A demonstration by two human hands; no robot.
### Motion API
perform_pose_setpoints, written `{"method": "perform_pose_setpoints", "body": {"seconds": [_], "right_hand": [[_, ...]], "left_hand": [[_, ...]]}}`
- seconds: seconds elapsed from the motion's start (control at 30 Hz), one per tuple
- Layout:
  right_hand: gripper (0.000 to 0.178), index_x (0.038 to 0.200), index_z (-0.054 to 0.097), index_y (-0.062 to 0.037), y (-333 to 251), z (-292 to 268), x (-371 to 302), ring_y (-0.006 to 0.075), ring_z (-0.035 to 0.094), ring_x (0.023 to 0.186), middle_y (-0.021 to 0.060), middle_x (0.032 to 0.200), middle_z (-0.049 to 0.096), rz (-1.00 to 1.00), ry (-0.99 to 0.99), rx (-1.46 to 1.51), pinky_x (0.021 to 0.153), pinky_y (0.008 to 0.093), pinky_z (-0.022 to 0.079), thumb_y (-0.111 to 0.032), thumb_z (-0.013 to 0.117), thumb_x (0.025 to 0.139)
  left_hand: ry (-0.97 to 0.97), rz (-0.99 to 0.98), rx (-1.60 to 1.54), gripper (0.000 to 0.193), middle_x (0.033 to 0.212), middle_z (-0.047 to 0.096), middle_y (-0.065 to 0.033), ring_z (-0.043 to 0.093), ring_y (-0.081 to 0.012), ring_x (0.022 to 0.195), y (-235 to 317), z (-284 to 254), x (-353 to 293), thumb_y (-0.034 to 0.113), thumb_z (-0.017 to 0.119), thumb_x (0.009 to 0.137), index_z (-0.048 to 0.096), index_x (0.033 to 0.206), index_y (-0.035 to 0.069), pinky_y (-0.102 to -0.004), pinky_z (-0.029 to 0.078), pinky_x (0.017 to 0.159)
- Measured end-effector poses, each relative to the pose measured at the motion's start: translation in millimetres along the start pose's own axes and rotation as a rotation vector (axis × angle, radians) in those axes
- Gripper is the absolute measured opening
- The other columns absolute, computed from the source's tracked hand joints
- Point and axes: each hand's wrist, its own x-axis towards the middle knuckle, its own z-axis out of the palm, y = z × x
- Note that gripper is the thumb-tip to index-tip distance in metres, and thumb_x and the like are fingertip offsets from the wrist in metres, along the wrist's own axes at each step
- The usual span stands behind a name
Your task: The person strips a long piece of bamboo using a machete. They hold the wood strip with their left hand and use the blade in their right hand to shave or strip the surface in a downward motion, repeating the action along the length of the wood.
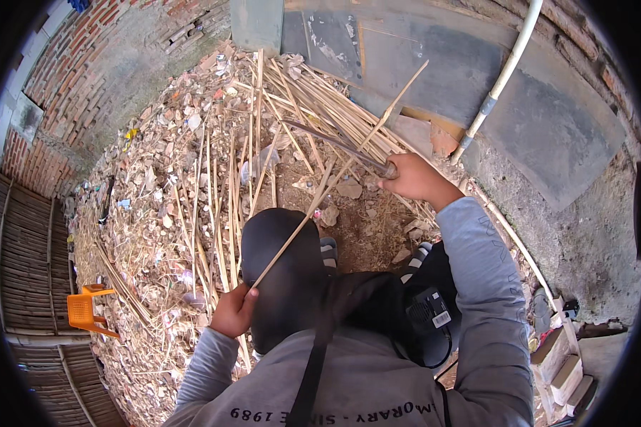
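My left hand is closed around the near end of a long, thin bamboo strip, beside my left knee. The strip slants up and away to the right across a smooth black cover on that knee. It looks forked near its middle, where a blade crosses it. In my right hand is the handle of a long-bladed knife like a machete, its dark blade pointing left and away from me. Blade and strip appear to meet, though I cannot tell whether the edge is cutting in.
Many bamboo strips are piled ahead by grey boards; more strips lie over rubble to the left. An orange plastic chair stands far left. A white pipe rises at the right wall. My sandalled feet are below.
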Motion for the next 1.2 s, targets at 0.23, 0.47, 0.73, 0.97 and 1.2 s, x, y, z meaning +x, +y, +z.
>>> {"method": "perform_pose_setpoints", "body": {"seconds": [0.23,0.47,0.73,0.97,1.2], "right_hand": [[0.046,0.1,0.066,-0.0015,-28,-26,-17,0.0408,0.066,0.084,0.0205,0.085,0.067,-0.081,0.052,-0.162,0.074,0.0479,0.051,-0.041,0.078,0.08],[0.034,0.096,0.063,-0.0073,-41,0,-21,0.0381,0.067,0.077,0.0147,0.079,0.067,-0.216,0.142,-0.283,0.07,0.0495,0.052,-0.036,0.075,0.083],[0.032,0.099,0.065,-0.003,-14,9,2,0.0431,0.066,0.083,0.0214,0.089,0.069,-0.174,0.007,-0.089,0.076,0.0489,0.053,-0.018,0.074,0.073],[0.027,0.098,0.065,-0.0063,-67,13,-12,0.0427,0.066,0.084,0.0192,0.087,0.069,-0.302,-0.048,-0.305,0.074,0.0497,0.053,-0.016,0.072,0.074],[0.026,0.095,0.064,0.0005,11,5,6,0.0444,0.065,0.08,0.0242,0.081,0.066,-0.021,0.16,-0.09,0.073,0.0483,0.052,-0.014,0.068,0.074]], "left_hand": [[-0.001,-0.005,-0.076,0.041,0.06,0.054,-0.0167,0.053,-0.0273,0.053,4,1,-2,0.034,0.054,0.104,0.055,0.081,0.0,-0.041,0.042,0.054],[-0.013,-0.046,-0.079,0.042,0.061,0.054,-0.0157,0.055,-0.0255,0.054,0,2,-1,0.034,0.054,0.103,0.056,0.08,-0.001,-0.0401,0.042,0.054],[-0.017,-0.035,-0.097,0.043,0.058,0.053,-0.0149,0.053,-0.0239,0.052,-4,4,5,0.034,0.051,0.105,0.057,0.081,-0.002,-0.0403,0.042,0.054],[0.047,-0.007,-0.011,0.043,0.059,0.053,-0.0213,0.056,-0.0396,0.053,1,5,-2,0.033,0.05,0.105,0.055,0.079,-0.001,-0.046,0.041,0.052],[0.111,0.007,0.136,0.041,0.062,0.056,-0.0249,0.059,-0.0475,0.062,13,10,2,0.033,0.052,0.103,0.052,0.077,0.0,-0.0535,0.043,0.055]]}}
